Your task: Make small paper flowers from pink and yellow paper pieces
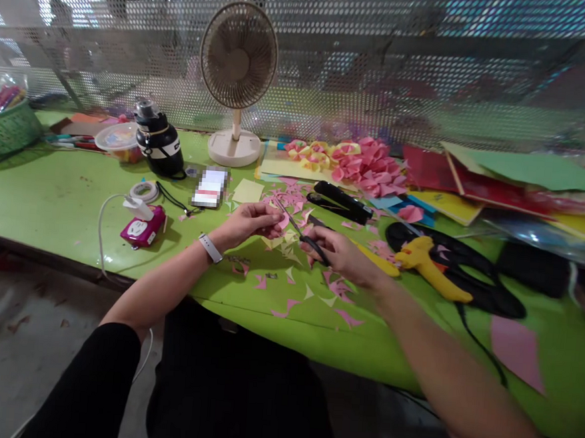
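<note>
My left hand [253,224] is closed in a pinch on a small piece of pink paper [285,220]. The fingers of my right hand [333,252] are wrapped round the dark handles of a pair of scissors [296,228], whose blades point at the pink paper. Pink and pale yellow paper scraps [290,245] lie scattered beneath both hands on the green table [246,302]. Just behind my right hand lies a black stapler [340,201]. Whether the blades are cutting into the paper, I cannot tell.
A fan [239,62] stands at the back, near a black bottle [158,141] and a phone [210,188]. Folded pink paper pieces [374,166] are heaped behind the stapler. To the right lie a yellow glue gun [432,267], its cord, and stacked coloured sheets [536,168].
</note>
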Demonstrator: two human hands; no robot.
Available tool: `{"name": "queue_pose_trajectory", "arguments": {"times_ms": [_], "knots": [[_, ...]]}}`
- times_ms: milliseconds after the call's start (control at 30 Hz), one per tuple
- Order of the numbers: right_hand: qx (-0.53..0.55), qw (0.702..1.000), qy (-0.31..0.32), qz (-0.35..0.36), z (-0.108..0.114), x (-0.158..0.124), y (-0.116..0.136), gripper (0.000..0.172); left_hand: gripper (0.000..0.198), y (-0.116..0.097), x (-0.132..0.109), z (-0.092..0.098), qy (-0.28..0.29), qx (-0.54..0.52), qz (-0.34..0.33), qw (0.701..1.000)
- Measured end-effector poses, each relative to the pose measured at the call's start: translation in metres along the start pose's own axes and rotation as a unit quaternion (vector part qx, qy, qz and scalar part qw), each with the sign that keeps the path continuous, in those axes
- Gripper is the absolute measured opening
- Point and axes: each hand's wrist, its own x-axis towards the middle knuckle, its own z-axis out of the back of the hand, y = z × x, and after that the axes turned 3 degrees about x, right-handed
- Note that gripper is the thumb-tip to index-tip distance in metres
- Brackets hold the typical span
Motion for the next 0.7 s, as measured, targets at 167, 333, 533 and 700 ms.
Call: {"name": "queue_pose_trajectory", "arguments": {"times_ms": [167, 333, 533, 700], "knots": [[0.0, 1.0, -0.002, -0.006, -0.001, -0.001, 0.003, 0.053, 0.033, 0.0, 0.0, 0.001, -0.001, 0.015, 0.008, 1.0], [-0.002, 1.0, 0.009, -0.001, 0.001, 0.0, -0.003, 0.048, 0.029, -0.001, 0.0, 0.002, 0.008, 0.012, 0.003, 1.0], [0.002, 1.0, 0.01, 0.015, 0.002, 0.0, -0.008, 0.045, 0.031, 0.0, 0.0, 0.003, 0.016, 0.003, -0.008, 1.0], [-0.006, 1.0, 0.012, 0.013, 0.001, -0.002, -0.006, 0.045, 0.037, -0.002, -0.001, 0.002, 0.018, -0.004, -0.005, 1.0]]}}
